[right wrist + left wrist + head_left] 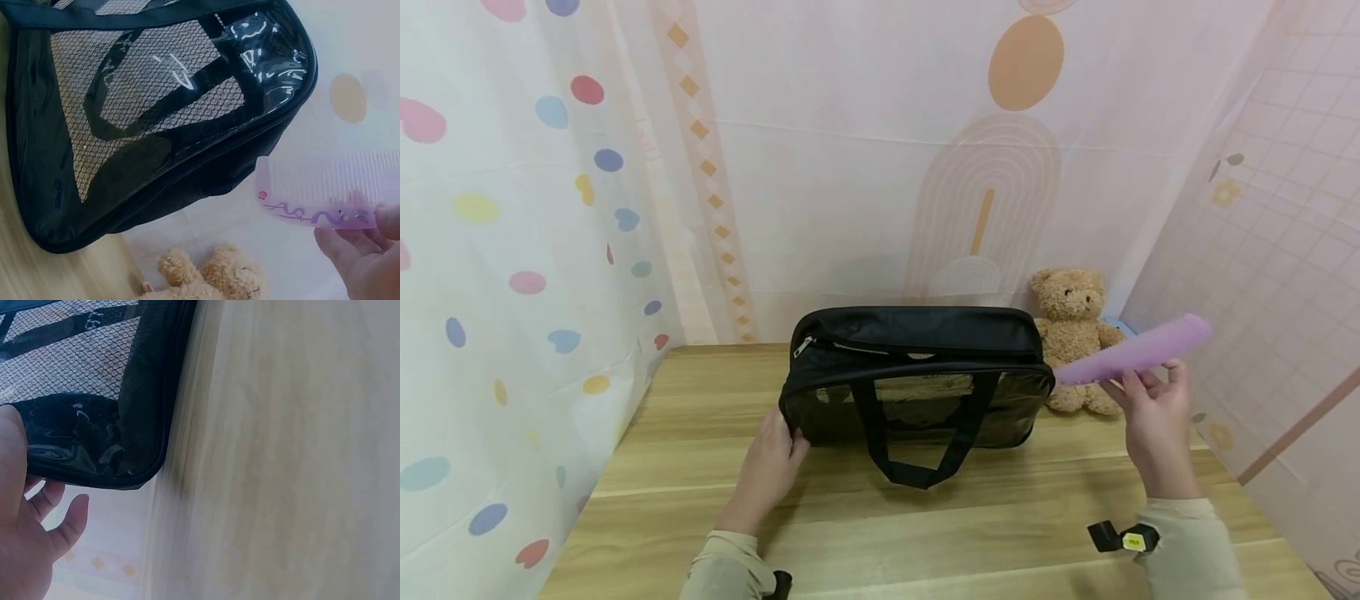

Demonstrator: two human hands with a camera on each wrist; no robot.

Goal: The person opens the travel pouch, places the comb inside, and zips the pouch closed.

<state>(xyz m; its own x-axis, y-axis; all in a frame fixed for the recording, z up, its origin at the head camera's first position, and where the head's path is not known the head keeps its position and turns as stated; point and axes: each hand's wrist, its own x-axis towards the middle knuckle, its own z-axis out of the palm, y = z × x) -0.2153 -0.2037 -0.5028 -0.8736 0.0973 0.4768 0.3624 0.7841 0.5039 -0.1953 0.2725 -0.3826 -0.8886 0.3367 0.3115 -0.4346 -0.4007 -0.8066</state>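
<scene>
A black bag (917,333) with a clear front panel stands on the wooden table, its strap handle (913,475) hanging down the front. Its zipper pull (803,347) is at the left end, and the top seam gapes a little. My left hand (771,460) grips the bag's lower left side, thumb (11,459) on the front and the other fingers at the side. To the right of the bag, my right hand (1157,429) pinches a translucent purple comb (1138,350) by one end. The comb's teeth (337,172) and printed spine show in the right wrist view, apart from the bag.
A brown teddy bear (1070,337) sits behind the comb, beside the bag's right end. Something blue (1118,327) shows partly behind the bear. Patterned curtains (850,167) surround the table (715,392) at the back and sides.
</scene>
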